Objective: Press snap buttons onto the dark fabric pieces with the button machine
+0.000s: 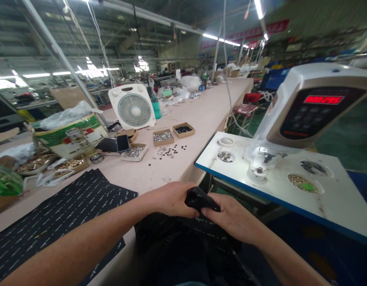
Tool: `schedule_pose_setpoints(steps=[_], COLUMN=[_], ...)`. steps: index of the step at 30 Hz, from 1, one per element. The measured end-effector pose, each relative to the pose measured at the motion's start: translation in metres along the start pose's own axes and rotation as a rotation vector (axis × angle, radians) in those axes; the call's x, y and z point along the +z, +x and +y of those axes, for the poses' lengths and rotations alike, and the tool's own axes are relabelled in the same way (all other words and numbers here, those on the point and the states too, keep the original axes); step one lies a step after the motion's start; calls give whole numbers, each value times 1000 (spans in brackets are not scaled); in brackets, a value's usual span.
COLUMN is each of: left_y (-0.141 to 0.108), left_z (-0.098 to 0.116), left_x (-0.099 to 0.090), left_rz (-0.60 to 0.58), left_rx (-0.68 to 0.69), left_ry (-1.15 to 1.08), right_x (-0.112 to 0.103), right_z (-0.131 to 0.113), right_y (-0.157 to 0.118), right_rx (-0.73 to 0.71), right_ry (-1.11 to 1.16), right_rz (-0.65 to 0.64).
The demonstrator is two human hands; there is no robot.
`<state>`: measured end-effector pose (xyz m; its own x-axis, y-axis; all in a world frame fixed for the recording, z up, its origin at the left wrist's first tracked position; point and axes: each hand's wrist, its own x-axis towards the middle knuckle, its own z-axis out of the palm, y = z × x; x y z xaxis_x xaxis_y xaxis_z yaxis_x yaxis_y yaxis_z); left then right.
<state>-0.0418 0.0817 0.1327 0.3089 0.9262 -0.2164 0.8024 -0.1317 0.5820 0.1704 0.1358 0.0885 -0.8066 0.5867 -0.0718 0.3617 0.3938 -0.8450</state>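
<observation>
My left hand (177,200) and my right hand (229,214) are close together in front of me, both closed on a piece of dark patterned fabric (201,198). The fabric is bunched and folded between my thumbs and fingers, and the rest of it hangs down over my lap (186,246). Just ahead and to the right stands a white snap-fastening machine (290,107) with a red lit display. Its lower die (259,171) sits on the machine's white table. More dark fabric with pale dashes (70,206) lies flat on the long table at my left.
On the long table (213,107) are small boxes of metal fasteners (163,136) and black parts (183,130), with loose black pieces (171,151) scattered nearby. A box fan (132,107) stands behind them. The blue-edged machine table (329,190) has recessed cups of parts (302,183).
</observation>
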Motion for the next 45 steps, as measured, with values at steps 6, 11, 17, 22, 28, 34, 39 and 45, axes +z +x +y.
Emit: schedule_pose_setpoints(steps=[6, 11, 17, 22, 28, 34, 39, 45], left_y=[11, 16, 23, 31, 37, 42, 43, 45], left_z=[-19, -34, -49, -59, -64, -79, -91, -98], left_x=[2, 12, 37, 54, 59, 67, 76, 82], left_rz=[-212, -311, -344, -294, -303, -265, -255, -179], left_rx=[-34, 2, -99, -101, -79, -87, -85, -102], left_ry=[-34, -376, -798, -995, -1176, -1172, -1343, -1522], right_x=[-4, -8, -9, -10, -11, -15, -19, -17], right_z=[2, 12, 22, 26, 26, 21, 18, 13], right_y=[0, 3, 6, 12, 20, 31, 41, 55], right_rx=[61, 125, 199, 238, 271, 270, 241, 281], right_ry=[90, 157, 208, 224, 249, 36, -62, -71], right_rz=[-48, -41, -26, 1, -11, -25, -138, -148])
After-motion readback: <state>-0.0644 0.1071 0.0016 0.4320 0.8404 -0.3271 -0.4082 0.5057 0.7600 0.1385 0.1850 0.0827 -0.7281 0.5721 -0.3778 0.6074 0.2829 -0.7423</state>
